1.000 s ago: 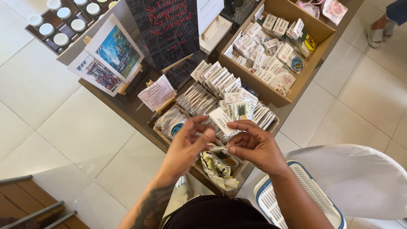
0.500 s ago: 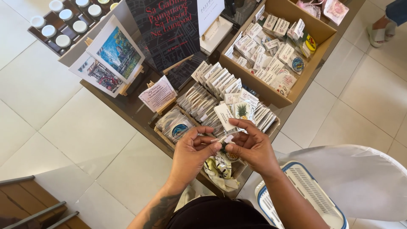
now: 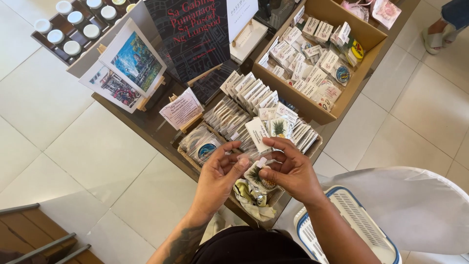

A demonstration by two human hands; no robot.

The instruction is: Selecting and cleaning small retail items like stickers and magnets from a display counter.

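My left hand [image 3: 219, 172] and my right hand [image 3: 289, 168] meet over a small clear packet [image 3: 257, 164] with a white tab, both pinching it at its ends. Just below it lies a round pineapple sticker [image 3: 261, 177] in a sleeve. Right behind my fingers, a woven tray [image 3: 318, 142] holds rows of small white cards, one with a pineapple picture [image 3: 279, 128]. Round blue badges in sleeves [image 3: 205, 148] sit to the left of my left hand.
A cardboard box [image 3: 350, 93] of packaged trinkets stands at the back right. Art prints on easels [image 3: 131, 62], a dark book [image 3: 194, 35] and a tray of white-lidded jars [image 3: 73, 29] fill the back left. A white-and-blue basket [image 3: 351, 220] is beside my right arm. Someone's sandalled foot [image 3: 437, 36] shows top right.
Both hands have drawn closer together and dropped a little toward me, with the clear packet now pinched between them over the pineapple sticker.
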